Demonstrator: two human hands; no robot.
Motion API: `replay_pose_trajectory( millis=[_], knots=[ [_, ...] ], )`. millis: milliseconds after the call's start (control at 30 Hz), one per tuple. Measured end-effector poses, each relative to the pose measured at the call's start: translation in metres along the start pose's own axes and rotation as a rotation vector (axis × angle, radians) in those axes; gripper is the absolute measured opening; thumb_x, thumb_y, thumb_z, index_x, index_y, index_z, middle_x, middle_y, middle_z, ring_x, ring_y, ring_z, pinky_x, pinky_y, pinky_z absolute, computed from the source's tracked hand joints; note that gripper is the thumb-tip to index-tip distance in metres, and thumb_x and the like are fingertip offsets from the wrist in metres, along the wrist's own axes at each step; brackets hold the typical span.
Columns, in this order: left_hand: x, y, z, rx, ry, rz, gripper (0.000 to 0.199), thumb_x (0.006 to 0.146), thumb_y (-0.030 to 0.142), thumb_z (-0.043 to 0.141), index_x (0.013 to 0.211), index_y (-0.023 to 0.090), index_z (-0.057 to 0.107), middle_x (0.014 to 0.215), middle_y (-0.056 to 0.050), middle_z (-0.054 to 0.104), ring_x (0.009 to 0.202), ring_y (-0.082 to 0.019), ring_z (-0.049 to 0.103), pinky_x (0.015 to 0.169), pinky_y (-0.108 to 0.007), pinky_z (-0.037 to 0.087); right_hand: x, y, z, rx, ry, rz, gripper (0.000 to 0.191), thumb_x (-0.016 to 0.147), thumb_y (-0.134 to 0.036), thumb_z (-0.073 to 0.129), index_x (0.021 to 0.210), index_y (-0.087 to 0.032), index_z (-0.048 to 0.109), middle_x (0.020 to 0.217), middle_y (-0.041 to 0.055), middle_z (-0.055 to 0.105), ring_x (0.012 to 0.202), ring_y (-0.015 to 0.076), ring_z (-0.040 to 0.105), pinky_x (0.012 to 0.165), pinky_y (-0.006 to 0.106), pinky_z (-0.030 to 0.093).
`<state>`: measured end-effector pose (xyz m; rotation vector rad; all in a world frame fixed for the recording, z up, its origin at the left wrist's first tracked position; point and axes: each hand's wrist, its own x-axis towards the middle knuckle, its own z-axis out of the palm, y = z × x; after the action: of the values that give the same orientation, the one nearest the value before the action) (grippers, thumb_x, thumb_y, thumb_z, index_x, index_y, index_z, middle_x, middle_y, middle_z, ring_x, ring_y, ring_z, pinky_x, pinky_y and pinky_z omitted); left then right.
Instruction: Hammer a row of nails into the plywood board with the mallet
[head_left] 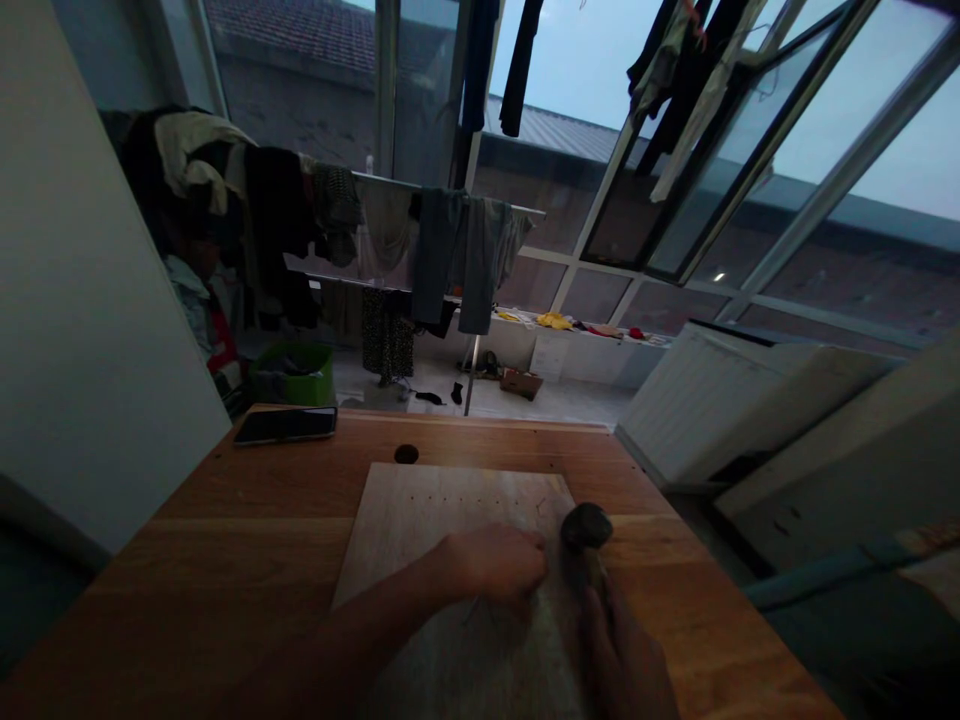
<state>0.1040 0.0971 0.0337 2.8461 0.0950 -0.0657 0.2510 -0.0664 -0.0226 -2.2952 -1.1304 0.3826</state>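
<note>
So, head cam only. Pale wooden board lies flat on the wood tabletop, near the middle, with both hands over it or at its right edge. Left hand is clenched over the board, fingers curled under; can't tell whether it pinches anything. A thin light sliver shows just beside it, too blurred to identify. Right hand grasps the hammer by its handle, head up at the board's right edge, near the left knuckles.

Handling, my judgement: hammer head and left fist are close, so short, square taps with only the fingertips near the strike point. A grip lower on the handle should give more control per swing. Board shows no clamp; it could skid on that smooth top, so press it down with the left wrist. Light is dim, so sight the point before each hit.

Materials: board is light, matte, faintly grained, straight-edged, with a row of small dark dots along its far side; holes or nail heads, can't tell. Tabletop is reddish-brown, striped planks with a slight sheen. Hammer head is dark, rounded. Black slab phone sits at the far left corner.
</note>
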Motion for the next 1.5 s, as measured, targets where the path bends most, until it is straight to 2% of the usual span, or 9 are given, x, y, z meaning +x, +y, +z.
replay_pose_trajectory(
  millis=[133, 200, 333, 433, 567, 833, 1133, 1300, 1500],
  knots=[
    [0.000, -0.011, -0.011, -0.175, 0.029, -0.020, 0.008, 0.078, 0.022, 0.072, 0.071, 0.020, 0.070, 0.076, -0.002, 0.070, 0.066, -0.019, 0.063, 0.053, -0.028, 0.037, 0.000, -0.002, -0.001, 0.014, -0.024, 0.022, 0.069, 0.096, -0.055, 0.021, 0.128, -0.010, 0.061, 0.127, 0.0246, 0.069, 0.121, 0.0367, 0.066, 0.099, 0.048, 0.052],
    [0.003, -0.020, -0.012, -0.258, 0.186, -0.037, 0.004, 0.080, 0.017, 0.069, 0.081, 0.020, 0.071, 0.080, -0.001, 0.072, 0.072, -0.018, 0.065, 0.060, -0.026, 0.042, 0.000, -0.003, -0.002, 0.029, -0.030, 0.029, 0.072, 0.095, -0.055, 0.021, 0.135, -0.007, 0.057, 0.134, 0.0254, 0.065, 0.123, 0.0370, 0.065, 0.101, 0.049, 0.051],
    [0.017, -0.043, 0.004, -0.500, 0.569, -0.173, 0.022, 0.090, 0.015, 0.058, 0.107, 0.017, 0.072, 0.103, -0.006, 0.076, 0.087, -0.017, 0.070, 0.080, -0.026, 0.049, -0.001, -0.003, -0.002, 0.047, -0.015, 0.029, 0.074, 0.094, -0.055, 0.022, 0.138, -0.006, 0.055, 0.139, 0.0247, 0.062, 0.128, 0.0371, 0.062, 0.105, 0.050, 0.048],
    [0.026, -0.059, 0.023, -0.579, 0.693, -0.278, 0.025, 0.094, 0.018, 0.056, 0.111, 0.015, 0.073, 0.110, -0.010, 0.076, 0.098, -0.020, 0.070, 0.090, -0.030, 0.050, -0.001, -0.002, -0.001, 0.040, -0.037, 0.061, 0.076, 0.095, -0.057, 0.021, 0.140, -0.006, 0.054, 0.140, 0.0246, 0.062, 0.127, 0.0385, 0.062, 0.104, 0.052, 0.048],
    [0.029, -0.070, 0.035, -0.618, 0.703, -0.306, 0.021, 0.089, 0.015, 0.059, 0.101, 0.016, 0.076, 0.102, -0.007, 0.077, 0.093, -0.019, 0.070, 0.091, -0.030, 0.051, -0.002, -0.003, -0.002, 0.041, -0.047, 0.059, 0.074, 0.096, -0.057, 0.020, 0.143, -0.009, 0.052, 0.143, 0.0235, 0.060, 0.130, 0.0370, 0.060, 0.104, 0.050, 0.047],
    [0.031, -0.072, 0.036, -0.639, 0.706, -0.292, 0.013, 0.085, 0.016, 0.063, 0.090, 0.015, 0.074, 0.088, -0.005, 0.076, 0.082, -0.018, 0.068, 0.081, -0.027, 0.050, -0.002, -0.014, -0.005, 0.031, -0.053, 0.091, 0.078, 0.093, -0.058, 0.019, 0.140, -0.007, 0.053, 0.138, 0.0243, 0.063, 0.126, 0.0371, 0.063, 0.103, 0.048, 0.048],
    [0.032, -0.073, 0.037, -0.601, 0.695, -0.329, 0.011, 0.082, 0.013, 0.065, 0.087, 0.016, 0.074, 0.087, -0.004, 0.075, 0.084, -0.018, 0.068, 0.081, -0.025, 0.048, 0.000, -0.005, 0.002, 0.061, -0.035, 0.005, 0.078, 0.093, -0.061, 0.026, 0.141, -0.008, 0.056, 0.133, 0.0216, 0.068, 0.124, 0.0354, 0.065, 0.102, 0.045, 0.051],
    [0.033, -0.073, 0.037, -0.670, 0.667, -0.390, 0.026, 0.081, 0.015, 0.066, 0.106, 0.016, 0.074, 0.087, -0.003, 0.077, 0.083, -0.018, 0.070, 0.082, -0.027, 0.050, 0.003, -0.030, 0.002, 0.176, 0.025, -0.130, 0.071, 0.097, -0.061, 0.031, 0.149, -0.017, 0.052, 0.147, 0.0138, 0.060, 0.138, 0.0314, 0.054, 0.109, 0.044, 0.047],
    [0.032, -0.073, 0.039, -0.707, 0.670, -0.369, 0.032, 0.082, 0.013, 0.063, 0.112, 0.016, 0.072, 0.087, -0.003, 0.077, 0.083, -0.018, 0.071, 0.081, -0.027, 0.051, 0.018, -0.057, 0.008, 0.219, 0.052, -0.244, 0.066, 0.098, -0.058, 0.035, 0.144, -0.015, 0.056, 0.133, 0.0164, 0.069, 0.124, 0.0304, 0.065, 0.100, 0.040, 0.052]
  ],
)
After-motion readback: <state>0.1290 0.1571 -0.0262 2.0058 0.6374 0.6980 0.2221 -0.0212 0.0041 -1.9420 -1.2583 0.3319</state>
